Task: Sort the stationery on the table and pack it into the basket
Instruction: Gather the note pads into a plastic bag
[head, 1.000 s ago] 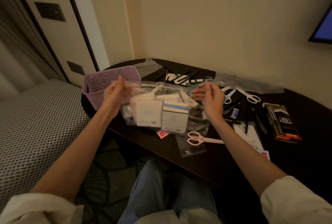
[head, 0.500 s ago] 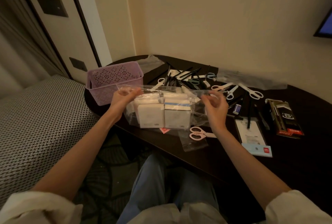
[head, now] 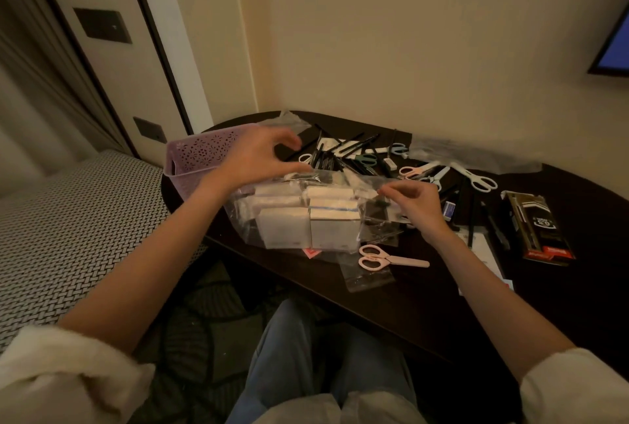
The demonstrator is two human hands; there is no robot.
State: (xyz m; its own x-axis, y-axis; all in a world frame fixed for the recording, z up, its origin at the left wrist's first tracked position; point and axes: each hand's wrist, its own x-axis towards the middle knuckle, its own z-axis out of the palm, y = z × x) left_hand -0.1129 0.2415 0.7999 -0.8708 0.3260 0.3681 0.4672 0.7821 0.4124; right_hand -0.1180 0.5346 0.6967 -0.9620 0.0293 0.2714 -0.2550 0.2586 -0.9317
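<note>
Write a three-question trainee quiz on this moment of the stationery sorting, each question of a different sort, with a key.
1. True or false: the clear plastic bag of white boxes already sits inside the purple basket.
2. Which hand pinches the bag's top edge? A) left hand B) right hand
3. Fill in: the pink scissors nearest the person lie on the ____.

Key: 1 false, the bag is on the table beside the basket; 2 B, the left hand hovers spread above the bag; 3 table.
</note>
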